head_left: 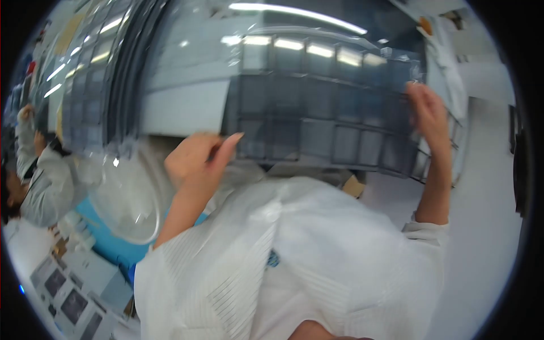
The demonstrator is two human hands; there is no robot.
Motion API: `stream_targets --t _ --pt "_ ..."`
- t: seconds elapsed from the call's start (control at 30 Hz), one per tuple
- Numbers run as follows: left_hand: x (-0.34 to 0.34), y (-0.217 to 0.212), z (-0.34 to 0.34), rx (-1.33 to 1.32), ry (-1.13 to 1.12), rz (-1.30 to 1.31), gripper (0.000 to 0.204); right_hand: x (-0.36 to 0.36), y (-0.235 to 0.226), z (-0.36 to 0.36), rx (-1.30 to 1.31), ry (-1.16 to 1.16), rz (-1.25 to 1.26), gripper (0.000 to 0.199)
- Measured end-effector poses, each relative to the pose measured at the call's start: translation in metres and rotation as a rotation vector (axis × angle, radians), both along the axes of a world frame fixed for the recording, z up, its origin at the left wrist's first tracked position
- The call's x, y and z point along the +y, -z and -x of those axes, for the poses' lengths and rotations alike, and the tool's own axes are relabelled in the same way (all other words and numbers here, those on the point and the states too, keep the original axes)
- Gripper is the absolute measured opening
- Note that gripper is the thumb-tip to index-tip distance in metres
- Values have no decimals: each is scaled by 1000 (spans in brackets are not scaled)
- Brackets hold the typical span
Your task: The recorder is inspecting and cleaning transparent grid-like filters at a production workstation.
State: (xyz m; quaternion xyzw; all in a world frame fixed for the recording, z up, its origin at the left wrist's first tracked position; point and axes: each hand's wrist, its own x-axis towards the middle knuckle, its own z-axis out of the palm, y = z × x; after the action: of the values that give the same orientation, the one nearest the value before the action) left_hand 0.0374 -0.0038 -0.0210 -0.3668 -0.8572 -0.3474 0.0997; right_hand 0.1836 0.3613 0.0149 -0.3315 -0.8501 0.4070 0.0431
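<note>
A dark grey, see-through plastic tray (317, 110) divided into a grid of compartments spans the space before me, shiny with reflected lamp light. My right hand (429, 113) pinches its right edge, with thumb and fingers pressed together. At the tray's near left corner is my left hand (195, 156), fingers curled and thumb laid over the edge. Motion smears that hand, and its fingertips are partly hidden. Whether anything lies in the compartments, I cannot make out.
Dark gridded trays stand stacked on the left (122, 68), close to clear plastic wrap. A white board (187, 105) shows beside my tray. Lower left are a round translucent lid or bowl (127, 198), a blue surface (110, 232) and white boxed devices (73, 297). Another person (48, 175) sits at far left.
</note>
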Motion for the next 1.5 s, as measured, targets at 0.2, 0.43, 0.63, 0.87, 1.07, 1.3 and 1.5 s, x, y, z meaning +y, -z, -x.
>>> stream_targets --t 0.2,0.43,0.63,0.87,1.07,1.3,1.5 --pt "-17 5 -7 -567 -94 42 31 20 -21 26 -150 -82 -543 34" --pt "-15 6 -5 -1050 -75 -143 31 142 -17 27 -119 31 -1252 19" --pt "-15 7 -11 -1184 -25 -236 28 170 -7 -3 -404 59 -1128 21" --pt "-15 11 -10 -1199 -2 -290 26 122 -25 -2 -555 330 -1008 31" --pt "-14 6 -9 -1230 -27 -232 29 176 5 -36 -176 187 -1269 33" --pt "-9 11 -9 -1285 31 -290 28 80 -43 24 416 -151 -368 17" --pt "-14 17 -22 -1320 17 -448 27 -110 -23 104 388 -1094 -419 18"
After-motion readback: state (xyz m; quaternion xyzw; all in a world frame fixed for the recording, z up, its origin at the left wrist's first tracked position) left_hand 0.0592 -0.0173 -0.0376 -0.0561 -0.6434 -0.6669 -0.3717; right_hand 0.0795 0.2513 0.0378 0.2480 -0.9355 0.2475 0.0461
